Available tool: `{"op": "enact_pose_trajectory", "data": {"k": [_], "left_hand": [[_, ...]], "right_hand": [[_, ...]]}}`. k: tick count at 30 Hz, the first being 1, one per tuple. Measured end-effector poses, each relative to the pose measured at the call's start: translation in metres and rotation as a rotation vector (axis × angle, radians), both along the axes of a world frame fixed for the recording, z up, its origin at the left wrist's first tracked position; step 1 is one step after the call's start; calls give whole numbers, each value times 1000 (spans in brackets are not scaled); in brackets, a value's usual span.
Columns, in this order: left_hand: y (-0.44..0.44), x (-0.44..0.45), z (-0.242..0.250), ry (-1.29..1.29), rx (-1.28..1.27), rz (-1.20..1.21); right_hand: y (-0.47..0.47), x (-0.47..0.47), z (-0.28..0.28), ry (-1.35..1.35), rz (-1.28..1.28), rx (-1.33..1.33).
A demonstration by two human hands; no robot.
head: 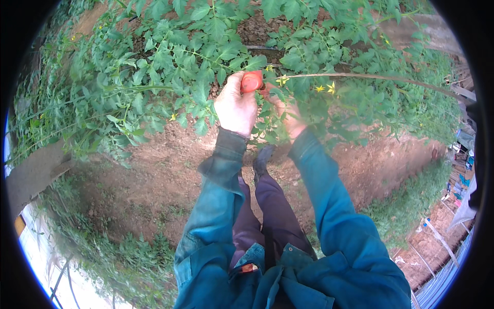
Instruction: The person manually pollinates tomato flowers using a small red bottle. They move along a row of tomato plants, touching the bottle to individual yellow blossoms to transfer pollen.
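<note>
My left hand [236,106] holds a small red object [251,81] with a rounded, shiny face between thumb and fingers; its exact kind cannot be told. Close on its right, my right hand [285,110] is among the leaves of a tomato plant [227,50], partly blurred and partly covered by foliage. Whether its fingers grip anything cannot be made out. Yellow tomato flowers [326,88] show just right of the hands. A brown string or thin cord [366,76] runs from near the right hand towards the right.
Tomato foliage spreads across the far side. Wooden posts or boards stand at the left [38,174] and upper right [420,33]. Bare soil [162,174] lies around my feet, with low plants [135,255] behind. Poles [440,241] and assorted items are at the far right.
</note>
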State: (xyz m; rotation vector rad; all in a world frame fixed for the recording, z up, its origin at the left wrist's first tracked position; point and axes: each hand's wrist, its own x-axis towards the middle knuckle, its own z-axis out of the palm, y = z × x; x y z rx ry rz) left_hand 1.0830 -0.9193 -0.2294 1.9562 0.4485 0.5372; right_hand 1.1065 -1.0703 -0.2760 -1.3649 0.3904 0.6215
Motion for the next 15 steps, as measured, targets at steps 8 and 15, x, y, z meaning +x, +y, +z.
{"op": "enact_pose_trajectory", "data": {"k": [8,15], "left_hand": [[0,-8,2,-14,28,58],[-9,-8,2,109,-119,-50]], "right_hand": [[-3,-3,5,-20,-18,87],[-9,-7,-5,-180,46,126]]}}
